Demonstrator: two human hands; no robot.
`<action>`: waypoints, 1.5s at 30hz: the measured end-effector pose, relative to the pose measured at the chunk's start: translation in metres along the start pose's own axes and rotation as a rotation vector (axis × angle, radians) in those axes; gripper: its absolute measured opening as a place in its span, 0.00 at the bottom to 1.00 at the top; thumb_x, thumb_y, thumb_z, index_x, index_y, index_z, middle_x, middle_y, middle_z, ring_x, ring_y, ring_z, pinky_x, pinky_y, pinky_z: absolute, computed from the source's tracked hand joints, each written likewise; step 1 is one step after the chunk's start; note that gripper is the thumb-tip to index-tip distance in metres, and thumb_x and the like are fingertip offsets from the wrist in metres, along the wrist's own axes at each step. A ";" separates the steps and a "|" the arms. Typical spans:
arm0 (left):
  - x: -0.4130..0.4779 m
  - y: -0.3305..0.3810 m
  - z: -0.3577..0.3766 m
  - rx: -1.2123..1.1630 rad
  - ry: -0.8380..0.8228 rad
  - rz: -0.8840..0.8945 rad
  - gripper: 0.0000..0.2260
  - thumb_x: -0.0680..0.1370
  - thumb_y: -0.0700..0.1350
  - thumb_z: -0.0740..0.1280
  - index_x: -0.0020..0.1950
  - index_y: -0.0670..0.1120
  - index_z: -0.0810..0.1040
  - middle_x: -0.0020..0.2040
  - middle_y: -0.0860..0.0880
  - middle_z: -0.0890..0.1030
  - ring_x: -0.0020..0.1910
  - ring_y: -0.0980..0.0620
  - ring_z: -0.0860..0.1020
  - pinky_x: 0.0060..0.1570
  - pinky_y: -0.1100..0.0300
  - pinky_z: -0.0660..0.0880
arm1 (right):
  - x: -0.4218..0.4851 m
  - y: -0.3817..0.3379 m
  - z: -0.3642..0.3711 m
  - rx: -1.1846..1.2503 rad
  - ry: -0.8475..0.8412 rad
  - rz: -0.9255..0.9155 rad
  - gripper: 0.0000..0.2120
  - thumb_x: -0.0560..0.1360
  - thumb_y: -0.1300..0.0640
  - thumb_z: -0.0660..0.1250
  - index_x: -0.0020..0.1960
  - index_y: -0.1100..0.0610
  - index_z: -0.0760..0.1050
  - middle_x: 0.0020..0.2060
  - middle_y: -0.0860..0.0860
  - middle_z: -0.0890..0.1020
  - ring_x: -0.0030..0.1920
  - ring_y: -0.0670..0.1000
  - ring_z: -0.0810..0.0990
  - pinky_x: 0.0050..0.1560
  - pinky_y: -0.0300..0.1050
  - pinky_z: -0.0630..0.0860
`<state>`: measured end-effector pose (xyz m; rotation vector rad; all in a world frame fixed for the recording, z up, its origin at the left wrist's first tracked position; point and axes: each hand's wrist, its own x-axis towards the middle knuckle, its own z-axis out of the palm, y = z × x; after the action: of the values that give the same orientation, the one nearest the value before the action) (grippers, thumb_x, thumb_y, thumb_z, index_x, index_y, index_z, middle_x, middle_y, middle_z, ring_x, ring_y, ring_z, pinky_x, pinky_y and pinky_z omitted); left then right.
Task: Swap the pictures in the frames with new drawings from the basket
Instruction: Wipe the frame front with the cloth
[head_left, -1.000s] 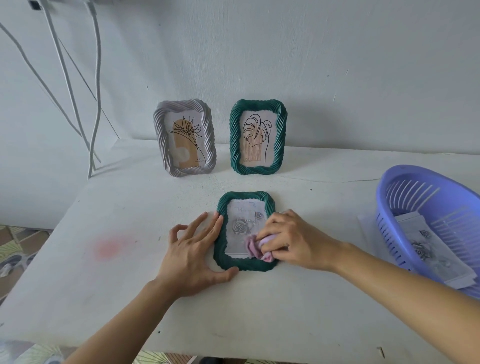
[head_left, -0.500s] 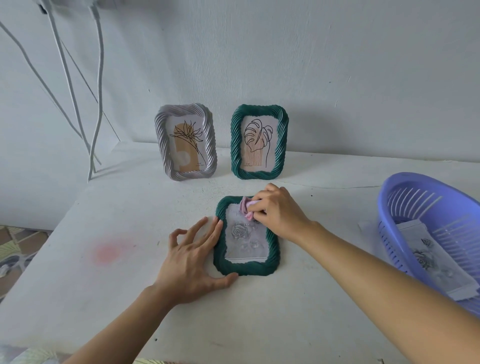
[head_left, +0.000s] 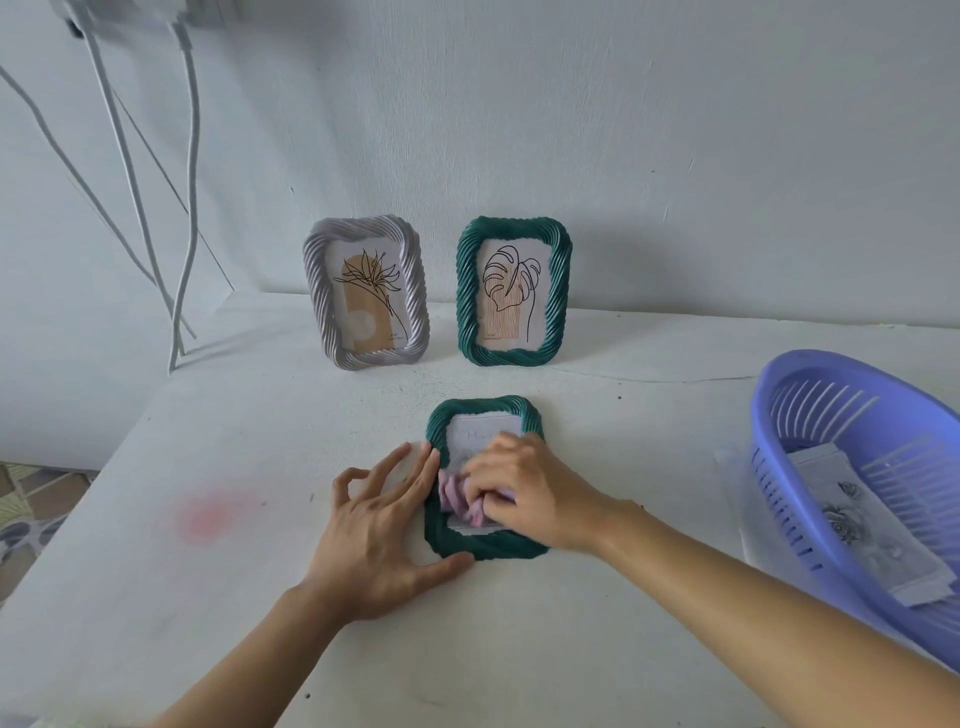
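The frame between the hands looks light, rigid: flat left hand braces its edge, right hand clutches cloth.

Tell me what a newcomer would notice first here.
At the middle of the table, the right hand holds a pink cloth on a green frame lying flat, the left hand bracing its side. Behind stand a white frame and an upright green frame; a purple basket with drawings sits at right.
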<state>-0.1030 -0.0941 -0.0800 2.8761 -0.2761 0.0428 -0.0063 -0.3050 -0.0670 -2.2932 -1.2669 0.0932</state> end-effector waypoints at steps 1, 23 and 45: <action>0.000 0.000 0.001 0.002 -0.001 -0.003 0.47 0.69 0.80 0.54 0.81 0.54 0.53 0.80 0.59 0.55 0.80 0.59 0.49 0.72 0.50 0.53 | -0.012 -0.005 -0.002 0.000 -0.034 -0.010 0.07 0.73 0.57 0.67 0.38 0.48 0.78 0.39 0.39 0.79 0.44 0.43 0.68 0.50 0.49 0.69; 0.001 -0.003 0.001 -0.021 -0.014 0.019 0.47 0.70 0.79 0.53 0.82 0.55 0.49 0.80 0.61 0.55 0.80 0.57 0.48 0.72 0.47 0.51 | 0.030 0.021 0.002 -0.312 0.221 0.169 0.09 0.79 0.56 0.63 0.51 0.50 0.82 0.52 0.44 0.82 0.50 0.51 0.73 0.47 0.53 0.69; 0.001 -0.003 -0.003 0.012 -0.053 -0.001 0.48 0.69 0.81 0.51 0.81 0.56 0.46 0.80 0.62 0.51 0.79 0.60 0.45 0.72 0.52 0.48 | -0.020 -0.009 -0.011 -0.251 -0.075 -0.030 0.10 0.78 0.55 0.62 0.45 0.46 0.80 0.53 0.40 0.77 0.53 0.48 0.68 0.50 0.52 0.63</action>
<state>-0.1012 -0.0905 -0.0776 2.8928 -0.2855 -0.0319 -0.0210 -0.3222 -0.0573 -2.5019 -1.4203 0.0101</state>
